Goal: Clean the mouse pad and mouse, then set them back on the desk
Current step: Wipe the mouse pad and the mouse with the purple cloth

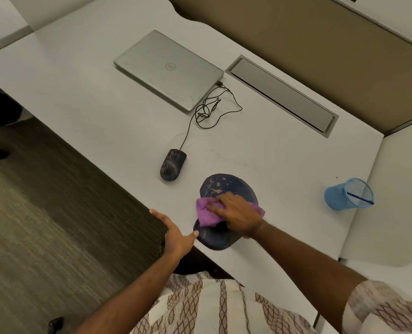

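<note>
A dark blue mouse pad [229, 186] with pale smudges lies near the desk's front edge. My right hand [237, 213] presses a purple cloth [206, 212] onto its middle, fingers spread over the cloth. My left hand [176, 233] rests on the desk edge just left of the pad, fingers straight, its thumb touching the pad's rim. A dark wired mouse [172, 168], also smudged, sits on the desk above and left of the pad, apart from both hands.
A shut silver laptop [169, 68] lies at the back, with the mouse cable [212, 109] coiled beside it. A grey cable hatch [282, 95] is set into the white desk [79, 92]. A blue mesh pen cup [348, 194] with a pen stands to the right.
</note>
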The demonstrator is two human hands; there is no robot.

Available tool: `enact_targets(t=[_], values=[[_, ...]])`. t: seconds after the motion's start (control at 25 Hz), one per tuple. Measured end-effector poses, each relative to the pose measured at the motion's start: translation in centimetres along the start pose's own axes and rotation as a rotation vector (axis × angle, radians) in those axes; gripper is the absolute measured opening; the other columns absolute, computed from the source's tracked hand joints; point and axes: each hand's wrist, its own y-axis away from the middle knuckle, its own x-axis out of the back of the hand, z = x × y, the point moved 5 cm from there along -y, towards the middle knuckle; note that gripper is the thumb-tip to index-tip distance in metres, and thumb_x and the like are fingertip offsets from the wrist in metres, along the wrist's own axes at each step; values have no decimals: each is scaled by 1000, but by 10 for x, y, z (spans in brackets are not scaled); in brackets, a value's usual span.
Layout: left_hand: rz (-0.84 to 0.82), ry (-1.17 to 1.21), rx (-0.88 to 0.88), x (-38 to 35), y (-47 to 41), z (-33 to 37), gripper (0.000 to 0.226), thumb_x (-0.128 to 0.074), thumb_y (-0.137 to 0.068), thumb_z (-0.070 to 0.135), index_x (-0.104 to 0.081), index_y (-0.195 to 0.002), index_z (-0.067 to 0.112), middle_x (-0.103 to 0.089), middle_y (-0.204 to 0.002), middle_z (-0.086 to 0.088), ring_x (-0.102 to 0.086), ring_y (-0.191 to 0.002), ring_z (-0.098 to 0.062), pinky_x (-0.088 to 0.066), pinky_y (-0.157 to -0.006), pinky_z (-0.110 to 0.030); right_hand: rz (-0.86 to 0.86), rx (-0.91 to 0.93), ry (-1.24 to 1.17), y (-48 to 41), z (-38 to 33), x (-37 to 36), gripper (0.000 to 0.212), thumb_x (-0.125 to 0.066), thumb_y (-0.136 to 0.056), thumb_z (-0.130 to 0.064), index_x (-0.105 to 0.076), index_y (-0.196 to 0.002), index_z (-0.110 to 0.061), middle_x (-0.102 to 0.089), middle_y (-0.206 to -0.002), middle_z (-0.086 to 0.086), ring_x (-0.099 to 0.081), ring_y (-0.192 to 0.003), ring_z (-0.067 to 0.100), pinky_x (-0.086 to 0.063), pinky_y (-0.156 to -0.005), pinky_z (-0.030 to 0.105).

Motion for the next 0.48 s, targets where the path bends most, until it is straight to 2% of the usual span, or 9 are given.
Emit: enact_targets(t=[0.16, 0.24, 0.36, 0.48], values=[[35, -26, -1, -8, -30, -28, 166, -88, -39, 53, 46, -137, 55, -31, -160, -30, -42, -138, -55, -47, -99, -70, 17, -315, -158, -27, 33, 21, 58, -61, -87, -15, -50, -140, -33, -50, -132, 7, -47, -120, 29, -42, -98, 39], [39, -24, -4, -3, -13, -12, 165, -91, -45, 47, 46, -136, 57, -33, -159, -29, -43, -138, -53, -48, -99, -70, 41, -404, -292, -26, 24, 21, 53, -59, -87, -15, -54, -137, -32, -48, -133, 4, -45, -123, 24, -39, -103, 35], [21, -9, -12, 3, 14, 12, 158, -91, -73, 22, 52, -129, 59, -43, -151, -25, -50, -133, -45, -51, -99, -66, 34, -208, -343, -2, -20, 5, 54, -61, -87, -15, -54, -137, -32, -51, -132, 0, -47, -117, 18, -43, -100, 30], [0, 8, -17, 2, 14, 14, 157, -90, -75, 22, 54, -126, 59, -46, -148, -22, -51, -132, -44, -49, -101, -68, 43, -46, -290, 4, -27, 5, 55, -66, -87, -21, -51, -138, -32, -55, -128, 2, -52, -112, 19, -49, -96, 31]])
